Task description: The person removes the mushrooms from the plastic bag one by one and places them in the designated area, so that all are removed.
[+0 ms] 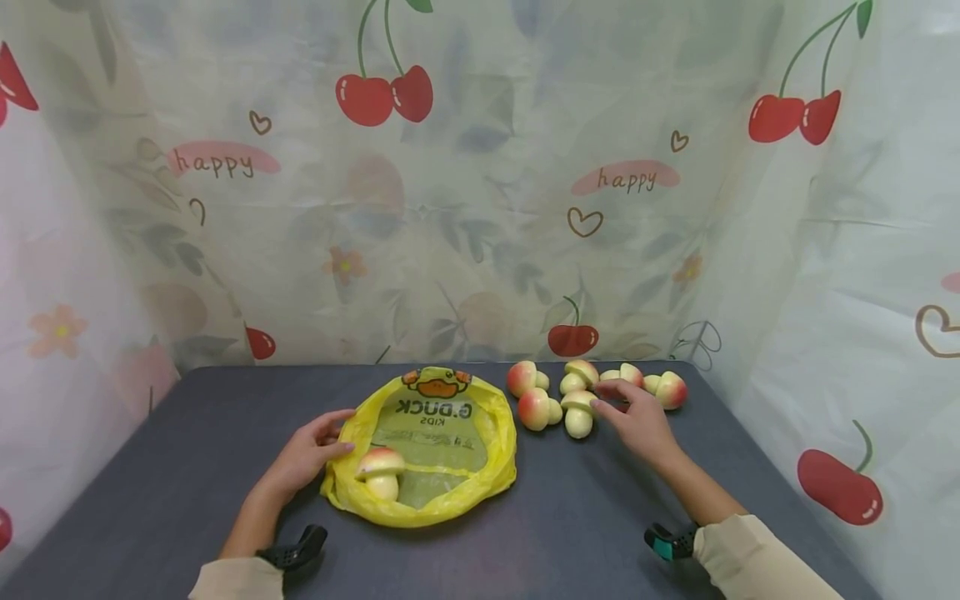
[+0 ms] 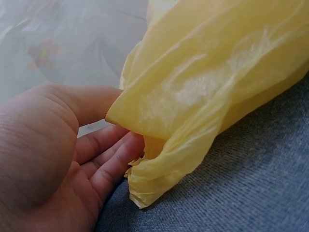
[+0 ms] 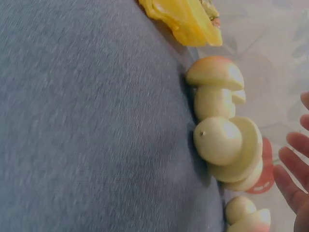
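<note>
A yellow plastic bag [image 1: 352, 492] with a duck print lies with its mouth spread wide. Inside its left part sits one toy mushroom [image 1: 382, 475] with a red and cream cap. My left hand [image 1: 309, 454] holds the bag's left rim; in the left wrist view its thumb and fingers are on either side of the yellow film [image 2: 178, 106]. My right hand [image 1: 637, 421] hovers at the mushroom group, fingers spread, nearest a stem-down mushroom [image 1: 578, 414]. In the right wrist view the fingers [image 3: 294, 166] show apart from the mushrooms, with nothing in them.
Several more mushrooms cluster at the table's back right, among them one with a red cap [image 1: 534, 410] and one at the far right [image 1: 669, 390]. A printed curtain [image 1: 480, 208] hangs behind the dark table [image 1: 540, 533] and along both sides.
</note>
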{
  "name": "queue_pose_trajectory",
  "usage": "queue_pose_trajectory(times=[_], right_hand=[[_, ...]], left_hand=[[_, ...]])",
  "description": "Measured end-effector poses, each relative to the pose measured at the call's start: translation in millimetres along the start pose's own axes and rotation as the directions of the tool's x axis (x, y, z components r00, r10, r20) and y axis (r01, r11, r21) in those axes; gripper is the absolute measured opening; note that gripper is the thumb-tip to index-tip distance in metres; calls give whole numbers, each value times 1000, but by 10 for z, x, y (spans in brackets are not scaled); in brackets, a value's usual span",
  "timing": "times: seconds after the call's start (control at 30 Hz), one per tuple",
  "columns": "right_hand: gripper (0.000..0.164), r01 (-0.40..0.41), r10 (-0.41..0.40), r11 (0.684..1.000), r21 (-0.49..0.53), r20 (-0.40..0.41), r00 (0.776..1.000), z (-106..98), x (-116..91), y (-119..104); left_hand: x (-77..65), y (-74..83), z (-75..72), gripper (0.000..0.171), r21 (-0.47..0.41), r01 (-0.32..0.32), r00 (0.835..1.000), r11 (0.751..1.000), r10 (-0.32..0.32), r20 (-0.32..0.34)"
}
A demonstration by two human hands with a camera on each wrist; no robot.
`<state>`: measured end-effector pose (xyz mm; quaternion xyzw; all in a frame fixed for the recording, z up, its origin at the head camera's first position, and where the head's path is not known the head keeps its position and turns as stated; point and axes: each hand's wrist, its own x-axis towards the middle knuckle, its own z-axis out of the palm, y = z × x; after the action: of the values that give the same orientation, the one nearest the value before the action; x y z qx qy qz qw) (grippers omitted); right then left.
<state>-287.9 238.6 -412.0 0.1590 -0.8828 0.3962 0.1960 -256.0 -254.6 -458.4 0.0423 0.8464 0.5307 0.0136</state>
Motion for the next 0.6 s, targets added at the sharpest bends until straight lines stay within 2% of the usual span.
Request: queue_pose_trajectory(times=[0.6], right_hand=[[25,-12,-11,981,191,122,992,316,208,-317]], left_hand=[[-8,2,1,57,-2,-13,1000,1000,13,1]])
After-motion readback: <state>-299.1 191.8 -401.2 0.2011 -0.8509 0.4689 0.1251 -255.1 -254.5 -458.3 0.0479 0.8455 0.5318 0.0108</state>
